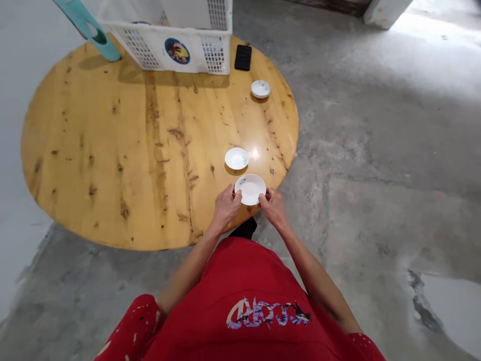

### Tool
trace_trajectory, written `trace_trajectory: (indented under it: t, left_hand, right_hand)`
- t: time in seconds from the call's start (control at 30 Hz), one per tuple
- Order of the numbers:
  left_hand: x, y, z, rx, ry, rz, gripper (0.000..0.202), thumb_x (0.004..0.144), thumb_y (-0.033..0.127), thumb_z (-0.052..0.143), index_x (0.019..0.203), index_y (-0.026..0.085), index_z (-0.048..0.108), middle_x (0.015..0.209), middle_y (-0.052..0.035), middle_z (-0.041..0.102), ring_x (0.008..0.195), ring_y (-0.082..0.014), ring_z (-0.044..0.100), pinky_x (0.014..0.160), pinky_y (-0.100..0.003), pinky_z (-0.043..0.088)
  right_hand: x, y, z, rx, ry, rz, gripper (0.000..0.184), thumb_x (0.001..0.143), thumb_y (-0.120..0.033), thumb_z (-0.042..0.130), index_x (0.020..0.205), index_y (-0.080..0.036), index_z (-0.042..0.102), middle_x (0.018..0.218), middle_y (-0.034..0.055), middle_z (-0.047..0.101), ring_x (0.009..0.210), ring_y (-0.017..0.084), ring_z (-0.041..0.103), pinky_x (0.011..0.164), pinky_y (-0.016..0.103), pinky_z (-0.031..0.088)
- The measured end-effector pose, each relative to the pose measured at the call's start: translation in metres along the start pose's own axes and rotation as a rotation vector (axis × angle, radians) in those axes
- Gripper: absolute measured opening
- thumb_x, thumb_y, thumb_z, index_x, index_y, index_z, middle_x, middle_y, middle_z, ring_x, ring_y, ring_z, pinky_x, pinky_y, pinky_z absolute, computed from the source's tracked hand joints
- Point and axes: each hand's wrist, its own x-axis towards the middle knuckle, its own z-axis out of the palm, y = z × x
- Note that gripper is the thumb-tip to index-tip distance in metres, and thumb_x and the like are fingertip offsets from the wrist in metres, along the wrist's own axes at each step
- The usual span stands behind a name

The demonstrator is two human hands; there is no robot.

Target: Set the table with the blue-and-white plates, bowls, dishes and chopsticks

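Note:
Between my two hands is a small white dish [251, 189] with a faint dark mark inside its left rim. My left hand [227, 204] grips the dish's left edge, thumb on top and fingers curled under. On the opposite edge, my right hand [273, 204] pinches the rim in the same way. Just beyond the held dish, a second white dish [236, 158] rests on the wooden table [143, 150]. Farther off, near the table's right edge, stands a small white bowl [260, 88] with a faint pattern.
A white plastic basket [195, 47] with a round sticker stands at the table's far side. Left of it is a turquoise object with an oval opening [101, 42]. A black phone-like object [243, 57] lies right of the basket. Grey concrete floor [368, 175] surrounds the table.

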Motion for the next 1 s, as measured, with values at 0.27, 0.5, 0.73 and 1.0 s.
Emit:
trace_trajectory:
  t: [0.27,0.5,0.73,1.0]
  left_hand:
    - [0.086,-0.003,-0.006,0.042,0.191,-0.191,0.029,0.091,0.028,0.044,0.114,0.016,0.057,0.100,-0.0094,0.070,0.089,-0.0236,0.066,0.081,-0.033,0.047]
    - [0.121,-0.014,-0.005,0.147,0.158,-0.243,0.031,0.091,0.025,0.045,0.117,0.014,0.059,0.109,-0.0137,0.069,0.099,-0.0270,0.064,0.088,-0.035,0.047]
    - [0.128,-0.018,-0.004,0.252,0.115,-0.281,0.043,0.094,0.026,0.042,0.131,0.011,0.058,0.117,-0.0191,0.066,0.109,-0.0324,0.062,0.092,-0.041,0.047]
    - [0.131,-0.025,0.001,0.296,0.119,-0.315,0.052,0.095,0.033,0.041,0.143,0.015,0.053,0.113,-0.0187,0.064,0.102,-0.0319,0.064,0.086,-0.040,0.049]
  right_hand:
    - [0.112,-0.033,0.023,-0.139,-0.108,-0.086,0.023,0.082,-0.032,0.046,0.084,-0.016,0.063,0.066,0.0014,0.059,0.064,0.016,0.056,0.065,0.025,0.041]
    - [0.145,-0.034,0.041,-0.288,-0.130,-0.094,0.021,0.083,-0.031,0.045,0.081,-0.017,0.061,0.066,0.0011,0.058,0.061,0.016,0.050,0.064,0.026,0.038]
    - [0.154,-0.036,0.045,-0.452,-0.220,-0.124,0.040,0.089,-0.029,0.047,0.124,-0.012,0.058,0.089,0.0097,0.072,0.078,0.022,0.065,0.070,0.028,0.042]
    - [0.163,-0.038,0.040,-0.622,-0.297,-0.156,0.049,0.093,-0.030,0.046,0.139,-0.013,0.049,0.097,0.0133,0.074,0.085,0.027,0.069,0.075,0.031,0.045]
